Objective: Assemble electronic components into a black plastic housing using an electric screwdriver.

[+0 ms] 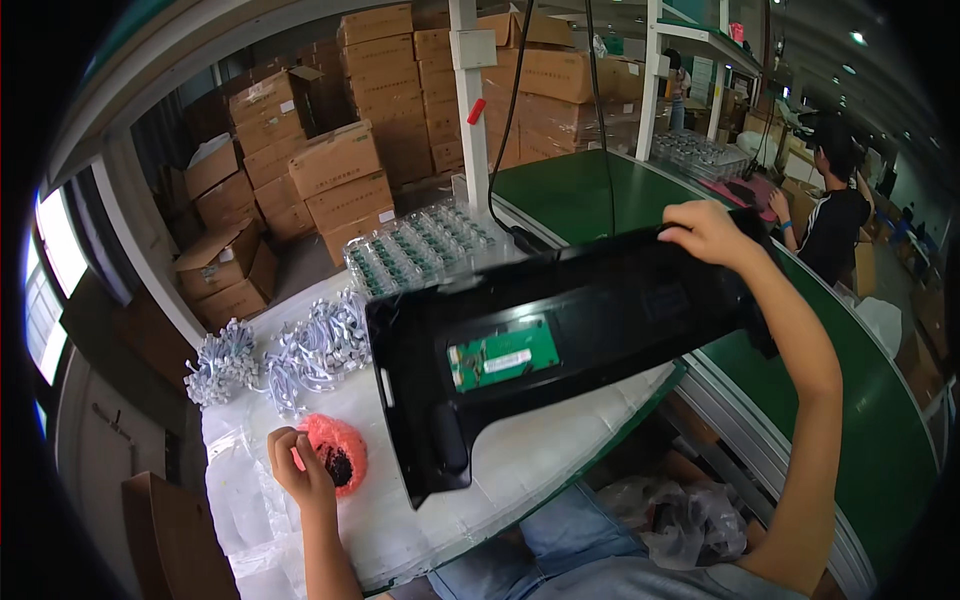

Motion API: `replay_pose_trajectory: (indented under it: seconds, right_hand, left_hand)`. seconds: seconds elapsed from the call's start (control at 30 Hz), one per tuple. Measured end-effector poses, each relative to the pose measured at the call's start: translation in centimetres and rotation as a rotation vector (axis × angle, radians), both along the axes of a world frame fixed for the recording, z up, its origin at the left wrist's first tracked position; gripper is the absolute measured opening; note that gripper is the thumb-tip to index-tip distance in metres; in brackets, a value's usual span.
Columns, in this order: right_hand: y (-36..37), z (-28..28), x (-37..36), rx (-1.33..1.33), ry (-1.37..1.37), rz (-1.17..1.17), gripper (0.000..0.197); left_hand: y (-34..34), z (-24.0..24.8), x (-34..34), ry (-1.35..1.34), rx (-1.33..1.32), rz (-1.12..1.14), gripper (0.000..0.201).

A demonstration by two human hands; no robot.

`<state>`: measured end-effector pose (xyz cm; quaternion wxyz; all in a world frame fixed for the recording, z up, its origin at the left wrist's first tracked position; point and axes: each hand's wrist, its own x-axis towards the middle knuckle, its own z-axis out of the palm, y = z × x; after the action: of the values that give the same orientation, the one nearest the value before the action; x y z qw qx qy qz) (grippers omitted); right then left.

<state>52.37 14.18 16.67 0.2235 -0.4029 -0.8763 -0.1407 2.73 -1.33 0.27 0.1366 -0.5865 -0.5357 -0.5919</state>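
Note:
My right hand (706, 234) grips the upper right edge of a large black plastic housing (610, 320), holding it tilted above the table. A green circuit board (530, 348) with a white label sits in the housing's inner face. My left hand (300, 468), fingers curled together, is at the left rim of a red plastic bag (347, 440). Small black pieces (338, 464), too small to name for certain, lie inside the bag. What the left fingers pinch, if anything, is hidden.
Bundled white cables (318, 345) and a clear tray (425, 245) of green circuit boards lie behind the housing. On the right runs a green conveyor belt (800, 385) beside a metal rail. Cardboard boxes (345, 185) are stacked beyond. Another person (838, 215) works at the far right.

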Motion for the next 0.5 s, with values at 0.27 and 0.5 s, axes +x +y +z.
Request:
replay_pose_trajectory:
  seconds: [0.27, 0.5]
  right_hand:
    - [4.8, -8.5, -7.7, -0.492, -0.18, 0.103, 0.022]
    - [12.1, -11.7, -10.7, -0.885, 0.193, 0.287, 0.03]
  left_hand:
    - [-0.9, 1.2, 4.6, 0.005, 0.166, -0.526, 0.016]
    - [-1.0, -0.1, 3.3, -0.102, -0.262, -0.691, 0.017]
